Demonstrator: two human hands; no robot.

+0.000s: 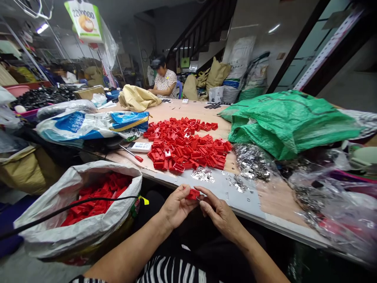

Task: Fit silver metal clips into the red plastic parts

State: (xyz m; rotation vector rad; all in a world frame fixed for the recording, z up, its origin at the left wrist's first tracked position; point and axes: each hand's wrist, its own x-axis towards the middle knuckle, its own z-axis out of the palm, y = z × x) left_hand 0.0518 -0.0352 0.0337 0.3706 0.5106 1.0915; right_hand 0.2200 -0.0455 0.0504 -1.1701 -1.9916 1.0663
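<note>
In front of my body, just off the table's near edge, my left hand [178, 204] grips a small red plastic housing [193, 194] between thumb and fingers. My right hand [216, 210] meets it from the other side, pinching a small metal piece [199, 199] at the housing's end. Whether that piece sits inside the housing, I cannot tell. Beyond my hands lies a big heap of similar red plastic housings [188, 147]. Small shiny metal pieces [203, 175] are scattered at the heap's near side.
A white woven sack [29, 224] of red parts stands at the left, a black cable [88, 201] across it. A red-handled screwdriver [134, 155] lies by a white box [140, 147]. Metal pieces [255, 161] and a green sack [291, 118] are right. A person [166, 82] sits opposite.
</note>
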